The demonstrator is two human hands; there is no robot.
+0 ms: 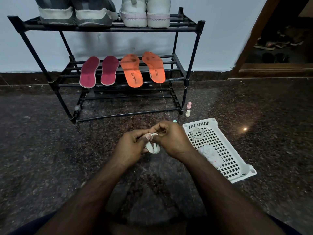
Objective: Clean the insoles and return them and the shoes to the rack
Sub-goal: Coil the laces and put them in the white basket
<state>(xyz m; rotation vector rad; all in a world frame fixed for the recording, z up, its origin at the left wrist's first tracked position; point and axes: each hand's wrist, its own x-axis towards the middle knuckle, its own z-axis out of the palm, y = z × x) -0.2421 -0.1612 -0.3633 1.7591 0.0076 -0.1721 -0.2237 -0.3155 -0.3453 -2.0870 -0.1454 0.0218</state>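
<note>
Nearest, both hands meet over the dark stone floor (pixel 50 150): the left hand (pixel 130 146) and right hand (pixel 171 139) have their fingers curled round a bundled white shoelace (pixel 153 147). Just right lies a white perforated basket (pixel 218 146) holding more white laces. Beyond it stand two small bottles (pixel 188 109) beside the black rack (pixel 186 78). Its middle shelf carries two maroon insoles (pixel 99 72) and two orange insoles (pixel 144 69); grey shoes (pixel 74 12) and white shoes (pixel 145 12) sit on top.
</note>
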